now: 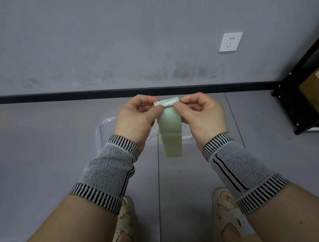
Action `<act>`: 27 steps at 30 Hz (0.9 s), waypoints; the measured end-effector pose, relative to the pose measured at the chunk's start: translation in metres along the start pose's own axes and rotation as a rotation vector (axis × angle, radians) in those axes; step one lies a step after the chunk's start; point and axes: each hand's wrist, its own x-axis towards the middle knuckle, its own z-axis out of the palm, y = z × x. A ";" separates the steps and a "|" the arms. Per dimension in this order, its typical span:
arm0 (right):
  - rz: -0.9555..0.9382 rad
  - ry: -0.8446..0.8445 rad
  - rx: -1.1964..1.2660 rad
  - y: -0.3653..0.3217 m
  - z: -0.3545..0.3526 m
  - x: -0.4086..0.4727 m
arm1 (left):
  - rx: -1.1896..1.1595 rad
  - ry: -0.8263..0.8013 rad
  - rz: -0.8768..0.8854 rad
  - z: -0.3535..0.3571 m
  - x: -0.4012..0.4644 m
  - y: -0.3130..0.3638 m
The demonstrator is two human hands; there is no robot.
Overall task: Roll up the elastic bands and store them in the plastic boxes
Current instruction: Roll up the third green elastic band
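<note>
Hanging pale-green elastic band point(170, 131), top rolled

Hands up front, box on the floor behind them

Center frame: left hand point(138, 120) and right hand point(200, 117) pinch the top of the elastic band point(170, 131), which hangs between them. The plastic box point(105, 129) sits behind, mostly hidden. Wall socket point(230, 41) upper right, shelf point(310, 92) far right, sandalled feet point(225, 207) at the bottom.

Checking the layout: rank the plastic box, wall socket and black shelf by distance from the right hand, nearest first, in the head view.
From the right hand:
1. Plastic box, on the floor just below both hands.
2. Wall socket, up on the wall, to the right.
3. Black shelf, at the far right edge.
</note>
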 end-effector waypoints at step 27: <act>0.007 -0.151 -0.053 0.001 -0.006 0.005 | 0.032 -0.098 -0.083 -0.001 -0.006 0.007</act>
